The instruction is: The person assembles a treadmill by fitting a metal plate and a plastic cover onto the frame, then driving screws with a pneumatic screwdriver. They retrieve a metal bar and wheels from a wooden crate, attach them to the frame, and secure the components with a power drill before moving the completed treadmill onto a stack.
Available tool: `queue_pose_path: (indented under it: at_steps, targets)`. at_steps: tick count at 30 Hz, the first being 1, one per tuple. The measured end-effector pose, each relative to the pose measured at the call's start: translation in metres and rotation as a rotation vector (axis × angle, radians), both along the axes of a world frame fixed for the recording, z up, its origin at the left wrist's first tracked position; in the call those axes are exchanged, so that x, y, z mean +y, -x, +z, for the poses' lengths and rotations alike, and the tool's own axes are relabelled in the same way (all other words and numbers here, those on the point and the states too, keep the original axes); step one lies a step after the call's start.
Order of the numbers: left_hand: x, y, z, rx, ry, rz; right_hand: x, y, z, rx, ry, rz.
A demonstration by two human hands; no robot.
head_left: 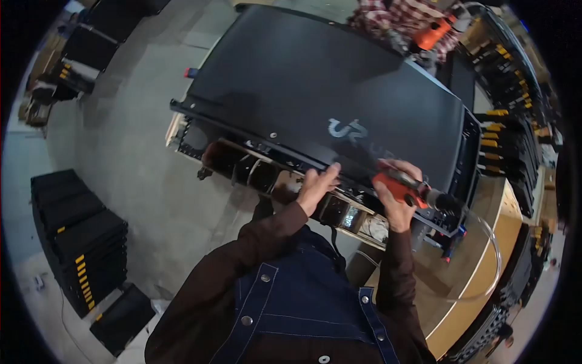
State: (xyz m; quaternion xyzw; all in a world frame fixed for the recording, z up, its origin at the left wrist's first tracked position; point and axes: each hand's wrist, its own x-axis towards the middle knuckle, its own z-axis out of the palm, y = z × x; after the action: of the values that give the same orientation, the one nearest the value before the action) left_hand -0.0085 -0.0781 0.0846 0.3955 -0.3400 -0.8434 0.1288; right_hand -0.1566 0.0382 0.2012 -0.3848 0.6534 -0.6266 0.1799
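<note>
A large black panel (273, 73) with a pale logo lies on a frame in front of me. My left hand (317, 189) is at its near edge, thumb and index finger apart; I make out nothing in it. My right hand (397, 197) is wrapped round an orange air tool (400, 185). Its dark cylindrical end points right, near a clear hose (494, 242), and its other end is over the panel near the logo. Below the panel's near edge runs a row of small bins (264, 176), partly hidden by my left hand.
Across the panel, a person in a checked shirt (388, 21) has another orange tool (431, 34). Black panels with yellow tabs stand in a stack (82, 242) at left and a rack (506, 145) at right. A wooden bench (473, 261) is at my right.
</note>
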Motion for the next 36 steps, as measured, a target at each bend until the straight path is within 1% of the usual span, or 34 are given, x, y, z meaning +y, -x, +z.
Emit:
queue_pose_path:
  at_steps: [1,2,3,4,5,6,7,8,10,11,13,14,15,16,17,19,20,22,23,25,26,28,29,31,32,34,35,36]
  targets:
    - [-0.001,-0.006,-0.011,-0.012,0.035,-0.054,0.000,-0.007,-0.001,-0.019,-0.006,-0.045]
    - [0.000,-0.018,-0.032,-0.010,0.175,-0.048,0.000,-0.014,-0.004,-0.033,-0.017,-0.101]
    - [0.000,-0.032,-0.057,-0.003,0.315,-0.056,0.001,-0.022,-0.008,-0.031,-0.080,-0.152]
    - [-0.006,-0.056,-0.073,-0.059,0.338,-0.029,0.005,-0.029,-0.012,-0.024,-0.145,-0.212]
    - [-0.023,-0.081,-0.079,-0.221,0.511,-0.041,0.027,-0.030,-0.047,-0.032,-0.234,-0.313]
    - [-0.044,-0.107,-0.087,-0.378,0.678,-0.059,0.031,-0.045,-0.057,-0.114,-0.184,-0.411]
    - [-0.061,-0.135,-0.125,-0.479,0.798,0.003,0.033,-0.059,-0.065,-0.191,-0.136,-0.513]
    - [-0.083,-0.160,-0.138,-0.551,0.762,0.065,0.037,-0.069,-0.078,-0.210,-0.134,-0.544]
    - [-0.126,-0.211,-0.196,-0.868,1.036,0.021,0.042,-0.090,-0.103,-0.450,-0.370,-0.440]
    - [-0.140,-0.221,-0.194,-0.864,1.027,0.007,0.030,-0.104,-0.109,-0.502,-0.391,-0.293]
    - [-0.166,-0.224,-0.180,-1.172,1.107,-0.294,-0.004,-0.134,-0.130,-0.636,-0.474,-0.148]
    - [-0.175,-0.221,-0.183,-1.158,1.097,-0.311,-0.026,-0.147,-0.140,-0.667,-0.551,-0.083]
    - [-0.184,-0.217,-0.189,-1.167,1.024,-0.463,-0.049,-0.157,-0.153,-0.699,-0.627,-0.019]
    - [-0.192,-0.212,-0.196,-1.170,0.947,-0.610,-0.069,-0.167,-0.176,-0.552,-0.655,0.069]
    - [-0.196,-0.207,-0.200,-1.157,0.931,-0.622,-0.085,-0.177,-0.199,-0.407,-0.686,0.164]
    - [-0.203,-0.198,-0.206,-1.173,0.978,-0.778,-0.120,-0.195,-0.227,-0.002,-0.697,0.240]
    - [-0.203,-0.198,-0.209,-1.166,0.964,-0.785,-0.133,-0.201,-0.245,-0.003,-0.713,0.241]
    - [-0.204,-0.203,-0.215,-1.110,0.929,-0.663,-0.152,-0.212,-0.276,0.413,-0.882,0.377]
    - [-0.204,-0.210,-0.215,-1.108,0.924,-0.667,-0.159,-0.216,-0.285,0.411,-0.888,0.378]
    - [-0.200,-0.226,-0.206,-0.825,1.079,-0.441,-0.173,-0.223,-0.295,0.649,-1.124,0.567]
    - [-0.200,-0.233,-0.197,-0.824,1.079,-0.441,-0.175,-0.225,-0.298,0.649,-1.125,0.567]
    - [-0.197,-0.245,-0.169,-0.554,0.512,-0.262,-0.174,-0.228,-0.302,0.719,-1.097,0.651]
    - [-0.192,-0.254,-0.168,-0.555,0.509,-0.257,-0.174,-0.226,-0.305,0.722,-1.097,0.656]
    - [-0.179,-0.275,-0.171,-0.321,0.448,-0.149,-0.173,-0.222,-0.310,0.631,-1.042,0.712]
    - [-0.171,-0.284,-0.168,-0.321,0.448,-0.145,-0.172,-0.221,-0.313,0.635,-1.041,0.715]
    - [-0.158,-0.295,-0.151,-0.234,0.238,-0.169,-0.171,-0.218,-0.316,0.595,-1.106,0.714]
    - [-0.154,-0.298,-0.141,-0.233,0.237,-0.165,-0.170,-0.217,-0.315,0.598,-1.106,0.717]
    - [-0.154,-0.296,-0.121,-0.246,0.062,-0.192,-0.169,-0.216,-0.313,0.582,-1.042,0.683]
